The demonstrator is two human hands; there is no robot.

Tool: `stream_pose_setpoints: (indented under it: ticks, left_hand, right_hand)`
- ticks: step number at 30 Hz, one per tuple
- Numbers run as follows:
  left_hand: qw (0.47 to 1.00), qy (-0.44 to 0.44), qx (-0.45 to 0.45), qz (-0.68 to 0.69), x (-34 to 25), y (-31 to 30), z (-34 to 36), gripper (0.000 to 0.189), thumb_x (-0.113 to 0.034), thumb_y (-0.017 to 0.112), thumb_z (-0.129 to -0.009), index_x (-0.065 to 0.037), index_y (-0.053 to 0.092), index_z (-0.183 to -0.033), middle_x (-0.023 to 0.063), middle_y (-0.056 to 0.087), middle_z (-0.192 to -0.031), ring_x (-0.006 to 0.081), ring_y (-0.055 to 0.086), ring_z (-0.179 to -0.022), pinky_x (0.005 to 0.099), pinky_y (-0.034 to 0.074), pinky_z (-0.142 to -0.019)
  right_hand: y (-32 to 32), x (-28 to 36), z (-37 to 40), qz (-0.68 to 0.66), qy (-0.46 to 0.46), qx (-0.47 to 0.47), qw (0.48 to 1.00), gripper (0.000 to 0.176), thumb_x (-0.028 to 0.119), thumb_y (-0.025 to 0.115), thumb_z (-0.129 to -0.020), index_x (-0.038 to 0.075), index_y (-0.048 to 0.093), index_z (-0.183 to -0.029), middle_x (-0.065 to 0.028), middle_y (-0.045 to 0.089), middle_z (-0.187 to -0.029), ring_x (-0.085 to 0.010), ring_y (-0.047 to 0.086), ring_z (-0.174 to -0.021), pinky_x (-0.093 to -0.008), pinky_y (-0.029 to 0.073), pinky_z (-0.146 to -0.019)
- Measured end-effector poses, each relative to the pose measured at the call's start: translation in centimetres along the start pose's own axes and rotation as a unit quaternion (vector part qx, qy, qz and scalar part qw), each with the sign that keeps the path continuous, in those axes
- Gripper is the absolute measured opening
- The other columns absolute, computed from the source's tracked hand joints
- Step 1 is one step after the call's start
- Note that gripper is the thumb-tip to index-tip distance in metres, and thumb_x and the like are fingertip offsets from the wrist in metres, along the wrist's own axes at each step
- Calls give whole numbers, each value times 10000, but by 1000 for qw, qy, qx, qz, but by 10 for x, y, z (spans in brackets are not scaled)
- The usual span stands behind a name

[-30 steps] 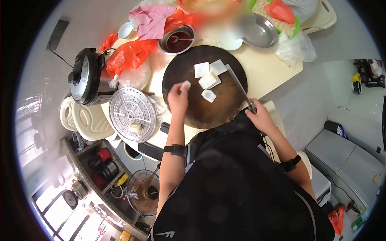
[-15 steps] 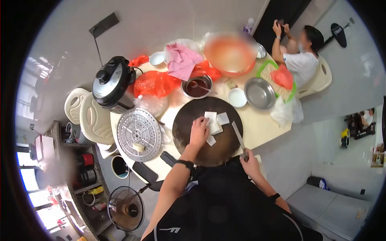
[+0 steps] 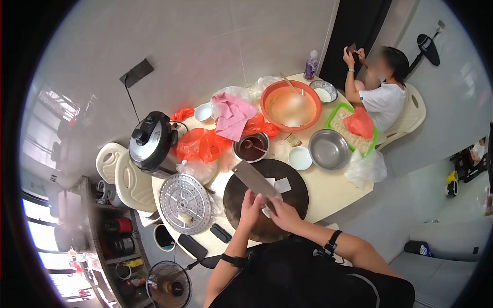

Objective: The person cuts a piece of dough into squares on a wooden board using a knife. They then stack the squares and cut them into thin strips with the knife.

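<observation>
A cleaver (image 3: 255, 178) is raised above the round dark board (image 3: 241, 220), its wide blade pointing up and to the left. My right hand (image 3: 285, 216) is closed around its handle. Against the lower part of the blade is my left hand (image 3: 250, 209), its fingers closed there and partly hidden. Thin white square pieces (image 3: 282, 185) lie on the board, several of them behind the blade and my hands. I cannot make out what these pieces are made of.
Behind the board stand a pot of dark red sauce (image 3: 251, 154), a white bowl (image 3: 299, 158), a steel bowl (image 3: 329, 150) and an orange basin (image 3: 291, 128). A perforated steamer plate (image 3: 179, 203), phone (image 3: 192, 247) and pressure cooker (image 3: 152, 143) are left. A person (image 3: 382, 100) sits right.
The cleaver has swung from the board's right side to above its middle. My left hand has left the white pieces and come to the blade; my hands are now close together.
</observation>
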State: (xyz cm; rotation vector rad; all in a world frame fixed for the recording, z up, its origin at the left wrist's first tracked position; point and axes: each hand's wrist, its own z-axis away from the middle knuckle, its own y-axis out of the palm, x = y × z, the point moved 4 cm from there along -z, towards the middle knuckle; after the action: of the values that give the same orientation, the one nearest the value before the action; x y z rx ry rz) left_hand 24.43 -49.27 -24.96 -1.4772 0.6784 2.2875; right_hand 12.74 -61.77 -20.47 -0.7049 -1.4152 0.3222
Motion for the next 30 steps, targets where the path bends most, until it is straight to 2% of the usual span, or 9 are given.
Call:
stream_pose_setpoints:
  ticks: [5,8,13,17,19,21,22,25,30]
  left_hand:
    - [991,-13,-134,11,36,-63,-8,299,-128,566,-1099,-53,611,-1385,30,709,-1180,127,677,-1006,272,559,-818]
    - [988,-25,-142,-49,51,-101,-14,319,-101,554,-1088,-38,618,-1394,43,726,-1217,155,686,-1084,294,547,-863]
    - [974,-25,-112,-194,60,-139,-20,353,-71,523,-1083,20,615,-1411,88,721,-1279,181,649,-1184,333,478,-1063]
    - [938,-49,-130,-318,44,-136,-24,375,-129,554,-1081,49,634,-1401,170,736,-1287,234,687,-1164,350,512,-1024]
    - [904,-11,-161,-396,49,-138,-27,395,-163,604,-1038,31,665,-1376,237,715,-1266,362,677,-1153,423,518,-1014]
    - [845,28,-187,-500,38,-124,-26,414,-183,639,-1003,15,681,-1365,274,697,-1237,454,654,-1135,489,515,-1005]
    - [812,47,-194,-549,26,-109,-25,421,-183,655,-989,13,682,-1362,271,679,-1242,459,635,-1141,506,502,-1013]
    - [779,100,-198,-587,18,-86,-17,447,-181,701,-948,6,682,-1353,265,624,-1257,475,579,-1158,556,464,-1037]
    - [772,168,-220,-573,0,-50,9,506,-167,726,-934,16,613,-1392,267,554,-1356,468,535,-1264,543,448,-1080]
  right_hand:
    - [14,6,-30,15,-95,134,986,630,330,700,-1001,70,489,-1534,-172,648,-1278,-377,669,-1160,-484,579,-944]
    - [13,-3,-37,44,-123,154,979,655,388,719,-986,95,505,-1531,-142,597,-1309,-350,606,-1232,-493,535,-985]
    - [-1,-34,-48,162,-159,73,971,762,472,771,-920,98,514,-1532,-184,502,-1481,-382,493,-1358,-524,426,-1084]
    - [2,-69,-60,184,-159,71,967,891,522,801,-880,99,455,-1584,-246,366,-1647,-437,403,-1479,-561,366,-1160]
    - [13,-82,-65,200,-165,82,962,962,577,798,-864,99,422,-1610,-260,277,-1714,-455,324,-1551,-605,333,-1199]
    - [22,-84,-75,214,-150,85,962,1007,620,796,-840,117,417,-1626,-250,275,-1721,-443,309,-1566,-634,308,-1215]
    - [26,-83,-81,221,-141,83,961,1029,641,795,-829,126,414,-1634,-245,274,-1725,-437,301,-1573,-649,296,-1223]
    - [45,-83,-96,220,-92,113,965,1067,705,761,-839,130,387,-1656,-266,300,-1713,-461,277,-1588,-695,269,-1228]
    - [56,-68,-97,252,-70,135,956,1036,750,716,-849,120,446,-1626,-280,340,-1690,-506,297,-1564,-718,273,-1211]
